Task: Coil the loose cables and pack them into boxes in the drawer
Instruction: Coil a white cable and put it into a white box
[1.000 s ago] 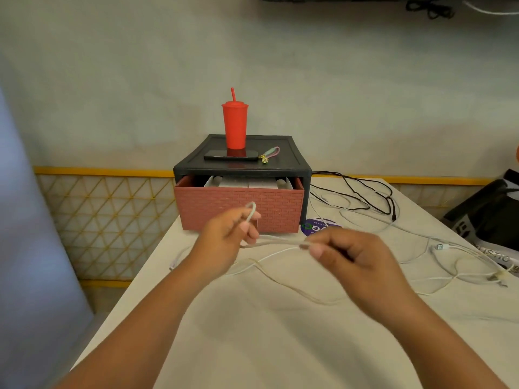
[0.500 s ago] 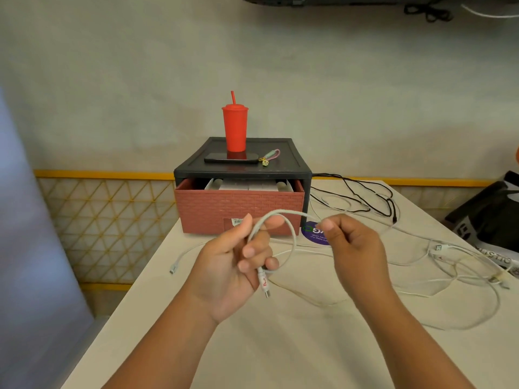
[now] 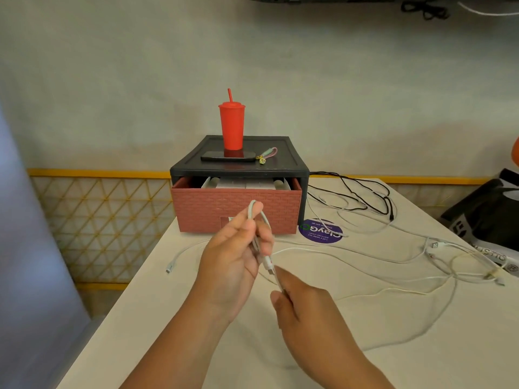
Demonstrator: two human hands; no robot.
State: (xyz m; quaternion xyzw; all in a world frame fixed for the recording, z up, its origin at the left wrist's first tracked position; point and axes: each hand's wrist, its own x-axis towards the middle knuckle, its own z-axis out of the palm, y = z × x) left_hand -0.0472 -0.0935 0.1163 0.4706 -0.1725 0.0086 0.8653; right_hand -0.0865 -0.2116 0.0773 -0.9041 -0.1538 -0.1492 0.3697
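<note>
My left hand [image 3: 233,256] grips a folded loop of a white cable [image 3: 261,220], the loop's top sticking up above my fingers and a plug end hanging below them. My right hand [image 3: 303,307] pinches the same cable just under that plug, low and in front of the left hand. Behind both stands the drawer unit, its brick-patterned red drawer [image 3: 238,209] pulled partly open with white boxes [image 3: 244,183] inside. More loose white cables [image 3: 393,254] and a black cable [image 3: 362,197] trail over the table [image 3: 365,346] to the right.
A red cup with a straw [image 3: 231,124], a dark phone [image 3: 228,156] and a small keyring [image 3: 266,155] sit on the unit's black top. A purple round sticker [image 3: 320,234] lies by the drawer. A black bag [image 3: 486,217] stands at the right edge. The table's left edge drops off.
My right hand has dropped from beside the loop to below the left hand, drawing the cable down. The wide loop has been narrowed into a tight fold in my left hand.
</note>
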